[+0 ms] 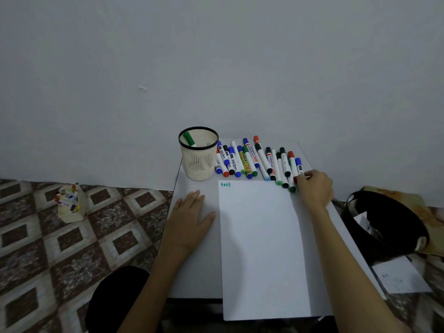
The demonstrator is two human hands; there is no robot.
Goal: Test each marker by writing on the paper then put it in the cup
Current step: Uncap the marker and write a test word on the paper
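A white sheet of paper (262, 248) lies on the small white table (192, 272), with "test" written in green at its top left corner. Behind it, at the left, stands a cream mesh cup (198, 162) with a black rim; one green-capped marker (189, 138) leans inside. Several markers (249, 162) with blue, red, green and black caps lie in a row along the table's far edge. My right hand (314, 186) is at the row's right end, fingers curled on the lower end of a blue-capped marker (299, 164) that still lies on the table. My left hand (189, 217) rests flat, left of the paper.
The table stands against a plain wall. On the patterned floor at the left sits a small box of markers (70, 204). At the right lie a black round bag (386, 224) and another sheet of paper (401, 276).
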